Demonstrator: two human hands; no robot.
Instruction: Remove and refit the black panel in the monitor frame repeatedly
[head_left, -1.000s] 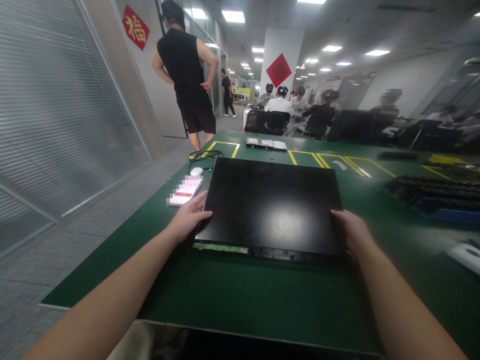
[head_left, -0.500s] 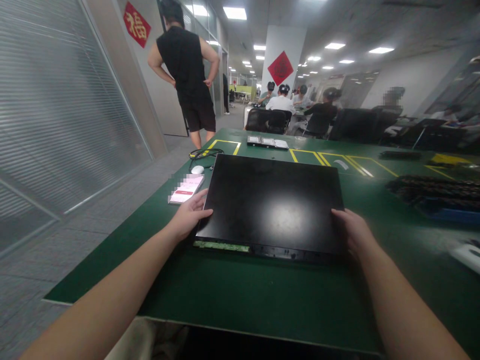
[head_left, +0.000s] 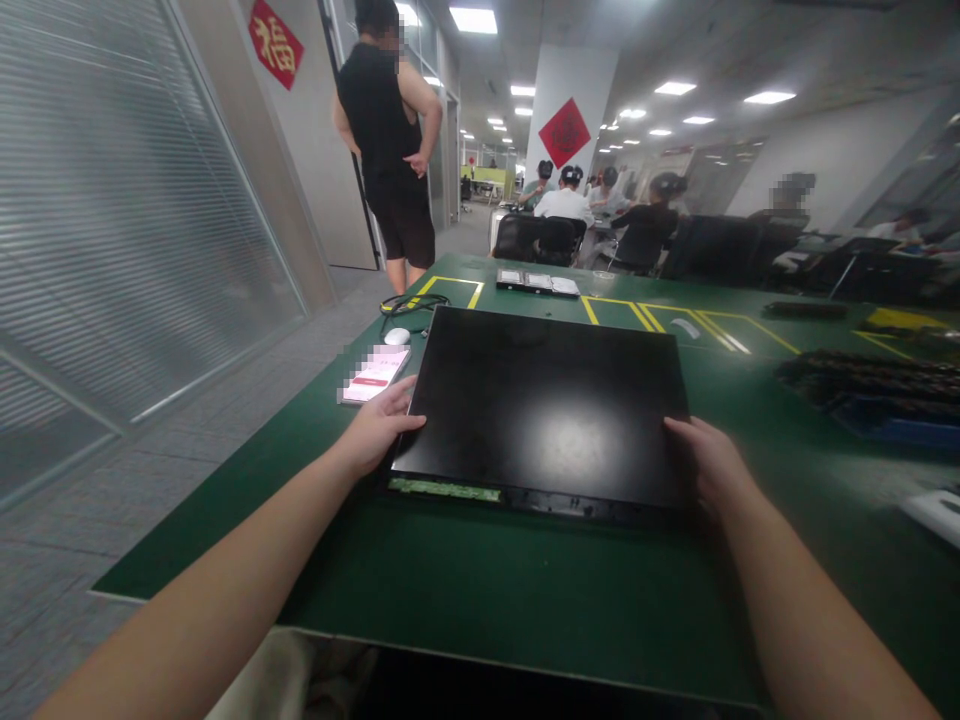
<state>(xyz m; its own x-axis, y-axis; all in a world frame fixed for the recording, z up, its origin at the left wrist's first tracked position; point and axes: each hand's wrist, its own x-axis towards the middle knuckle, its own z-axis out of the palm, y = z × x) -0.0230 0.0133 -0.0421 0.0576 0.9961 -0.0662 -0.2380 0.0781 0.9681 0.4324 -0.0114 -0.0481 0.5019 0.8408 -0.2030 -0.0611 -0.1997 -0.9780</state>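
A black LCD screen panel (head_left: 540,400) lies face up before me, a white glare on its lower right. Along its near edge runs a bare green circuit strip (head_left: 442,489). My left hand (head_left: 381,428) grips the panel's left edge, thumb on top and fingers at the side. At the right edge, my right hand (head_left: 709,462) holds the panel with its thumb over the rim; its other fingers are mostly hidden. Whether the panel rests fully on the table or is slightly raised, I cannot tell.
On the green table (head_left: 480,590), a phone (head_left: 375,375), white mouse (head_left: 396,337) and coiled black cable (head_left: 405,304) lie left of the panel. Hard drives (head_left: 538,283) sit behind it. A blue tray (head_left: 892,415) is at the right. A person (head_left: 386,140) stands beyond.
The person in the background has turned and shifted slightly right. My hands and the panel stay almost the same; the view has tilted a little.
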